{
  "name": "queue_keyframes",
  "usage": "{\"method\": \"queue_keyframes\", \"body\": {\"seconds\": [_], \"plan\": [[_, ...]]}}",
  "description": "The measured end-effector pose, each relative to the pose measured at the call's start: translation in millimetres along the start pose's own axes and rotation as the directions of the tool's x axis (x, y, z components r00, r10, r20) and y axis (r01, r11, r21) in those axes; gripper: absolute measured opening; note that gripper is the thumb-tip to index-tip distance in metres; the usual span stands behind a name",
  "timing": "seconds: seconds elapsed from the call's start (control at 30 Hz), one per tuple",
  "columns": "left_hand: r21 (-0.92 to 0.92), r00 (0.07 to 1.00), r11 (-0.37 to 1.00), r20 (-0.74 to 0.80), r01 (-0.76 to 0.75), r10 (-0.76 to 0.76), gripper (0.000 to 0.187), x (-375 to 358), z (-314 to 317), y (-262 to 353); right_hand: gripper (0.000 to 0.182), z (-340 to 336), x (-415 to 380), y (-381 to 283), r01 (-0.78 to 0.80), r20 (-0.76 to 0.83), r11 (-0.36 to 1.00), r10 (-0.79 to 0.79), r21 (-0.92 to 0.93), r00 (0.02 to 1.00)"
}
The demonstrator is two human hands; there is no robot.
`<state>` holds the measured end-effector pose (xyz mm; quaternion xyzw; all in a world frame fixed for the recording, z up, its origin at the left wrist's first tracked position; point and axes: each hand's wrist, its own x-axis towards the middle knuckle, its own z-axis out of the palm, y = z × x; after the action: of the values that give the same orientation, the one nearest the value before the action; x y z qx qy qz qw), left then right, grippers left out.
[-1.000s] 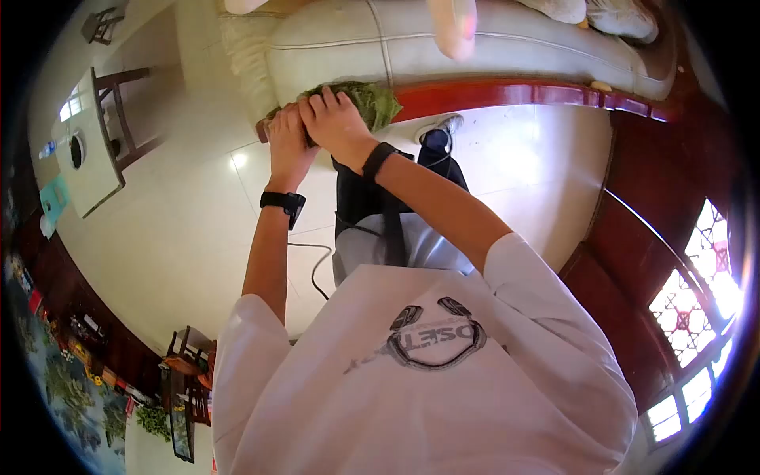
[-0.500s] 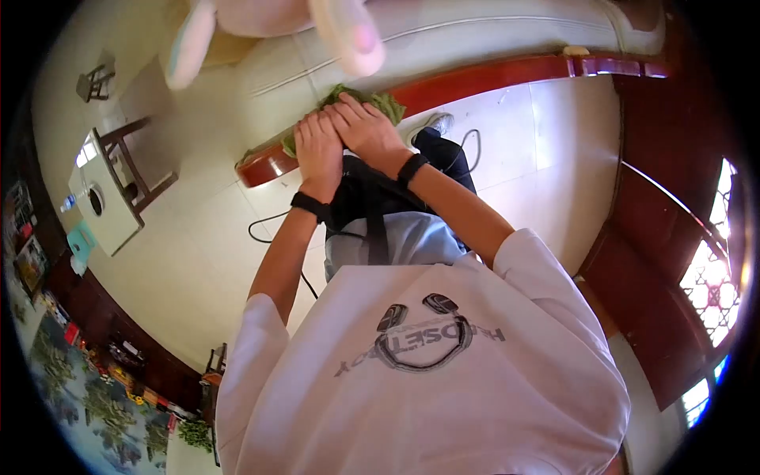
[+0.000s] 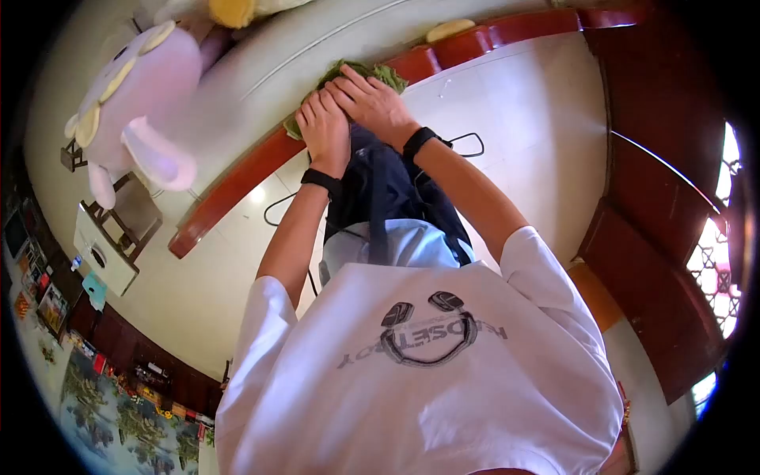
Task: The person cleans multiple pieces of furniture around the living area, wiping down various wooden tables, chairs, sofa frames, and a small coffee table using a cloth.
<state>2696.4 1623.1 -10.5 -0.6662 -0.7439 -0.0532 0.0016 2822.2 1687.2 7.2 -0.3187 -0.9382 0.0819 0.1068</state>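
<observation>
A crumpled green cloth [image 3: 388, 77] lies over the red wooden edge [image 3: 237, 187] of a pale padded seat [image 3: 261, 59]. My left hand [image 3: 323, 133] presses on the cloth, its fingers together and bent over it. Beside it, touching it, my right hand [image 3: 374, 107] also bears down on the cloth with closed fingers. The fingertips of both hands are partly sunk in the folds. Both wrists wear black bands.
A pink plush toy [image 3: 150, 83] is at the upper left of the seat. A yellowish object [image 3: 450, 30] rests by the red edge. Below left are a stool [image 3: 136, 218] and a small table [image 3: 103, 249]. Dark red panels [image 3: 657, 293] stand at the right, and a cable [image 3: 469, 144] crosses the floor.
The view has shifted. Both hands and the cloth are farther along the red edge, away from its left end. More of the plush toy now shows, at the left.
</observation>
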Motion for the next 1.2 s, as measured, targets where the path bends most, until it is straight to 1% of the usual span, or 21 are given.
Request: {"method": "queue_keyframes", "body": {"seconds": [0.17, 0.23, 0.3, 0.37, 0.43, 0.5, 0.53, 0.57, 0.63, 0.67, 0.7, 0.73, 0.77, 0.83, 0.87, 0.93, 0.97, 1.03, 1.1, 1.13, 1.2], "plan": [[-0.092, 1.000, 0.996, -0.021, -0.012, 0.010, 0.034, 44, 15, 68, 0.048, -23, -19, 77, 0.005, 0.013, 0.999, -0.004, -0.046, 1.000], [-0.135, 0.999, 0.990, -0.007, -0.044, 0.044, 0.050, 54, 15, 95, 0.048, -37, -32, 104, 0.021, -0.006, 0.999, -0.021, -0.032, 1.000], [-0.146, 0.998, 0.988, 0.028, -0.043, 0.047, 0.050, 66, 14, 124, 0.048, -49, -43, 133, 0.013, 0.044, 0.999, -0.012, -0.034, 0.999], [-0.168, 0.999, 0.985, -0.005, -0.047, 0.046, 0.051, 82, 13, 152, 0.049, -60, -50, 162, 0.023, 0.016, 1.000, -0.023, -0.003, 1.000], [-0.209, 1.000, 0.978, -0.015, -0.030, 0.027, 0.051, 103, 5, 181, 0.051, -65, -59, 194, 0.011, 0.045, 1.000, -0.010, -0.017, 0.999], [-0.097, 0.990, 0.986, 0.022, -0.133, 0.136, 0.048, 114, -5, 209, 0.050, -72, -76, 223, -0.027, 0.067, 0.992, 0.036, -0.121, 0.997], [0.002, 0.983, 0.983, 0.026, -0.184, 0.184, 0.045, 127, -3, 229, 0.050, -79, -82, 246, -0.001, 0.078, 0.990, 0.012, -0.139, 0.997], [0.015, 0.985, 0.986, 0.029, -0.168, 0.168, 0.045, 136, 15, 251, 0.050, -81, -87, 266, 0.026, 0.106, 0.979, -0.004, -0.204, 0.994], [-0.134, 0.993, 0.987, 0.054, -0.093, 0.101, 0.044, 155, 25, 288, 0.049, -98, -93, 298, 0.012, 0.125, 0.970, 0.019, -0.244, 0.992], [-0.148, 0.991, 0.984, 0.083, -0.095, 0.108, 0.044, 150, 23, 299, 0.048, -111, -100, 307, 0.030, 0.148, 0.969, 0.006, -0.244, 0.989], [-0.216, 0.992, 0.971, 0.056, -0.098, 0.113, 0.043, 157, 20, 307, 0.047, -121, -97, 320, 0.054, 0.159, 0.965, -0.013, -0.256, 0.987], [-0.276, 0.994, 0.956, 0.005, -0.103, 0.108, 0.043, 172, 22, 317, 0.045, -130, -100, 328, 0.044, 0.200, 0.966, 0.008, -0.257, 0.980], [-0.274, 0.994, 0.956, -0.012, -0.106, 0.107, 0.043, 185, 25, 330, 0.044, -133, -105, 342, 0.057, 0.145, 0.967, -0.021, -0.248, 0.989], [-0.365, 0.992, 0.923, -0.083, -0.121, 0.097, 0.043, 188, 22, 346, 0.044, -150, -108, 356, 0.041, 0.151, 0.976, -0.009, -0.212, 0.989], [-0.365, 0.991, 0.921, -0.046, -0.132, 0.124, 0.043, 192, 22, 354, 0.044, -157, -112, 362, 0.047, 0.151, 0.979, -0.017, -0.197, 0.988], [-0.379, 0.990, 0.915, -0.071, -0.140, 0.122, 0.043, 207, 19, 374, 0.054, -171, -114, 383, -0.059, 0.263, 0.990, 0.090, -0.125, 0.961], [-0.404, 0.987, 0.902, -0.101, -0.155, 0.124, 0.044, 214, 17, 388, 0.054, -180, -117, 395, -0.046, 0.260, 0.992, 0.076, -0.118, 0.963], [-0.380, 0.987, 0.911, -0.080, -0.161, 0.141, 0.046, 228, 12, 419, 0.054, -200, -129, 424, -0.087, 0.247, 0.986, 0.120, -0.142, 0.962], [-0.352, 0.989, 0.925, -0.070, -0.146, 0.129, 0.048, 243, 8, 455, 0.054, -214, -139, 456, -0.068, 0.229, 0.991, 0.094, -0.118, 0.969], [-0.343, 0.994, 0.934, -0.073, -0.100, 0.079, 0.050, 249, 3, 472, 0.052, -221, -143, 470, -0.030, 0.188, 0.994, 0.050, -0.104, 0.981], [-0.320, 0.995, 0.943, -0.071, -0.092, 0.073, 0.052, 266, -8, 500, 0.050, -233, -147, 500, 0.052, 0.124, 0.997, -0.046, -0.048, 0.991]]}}
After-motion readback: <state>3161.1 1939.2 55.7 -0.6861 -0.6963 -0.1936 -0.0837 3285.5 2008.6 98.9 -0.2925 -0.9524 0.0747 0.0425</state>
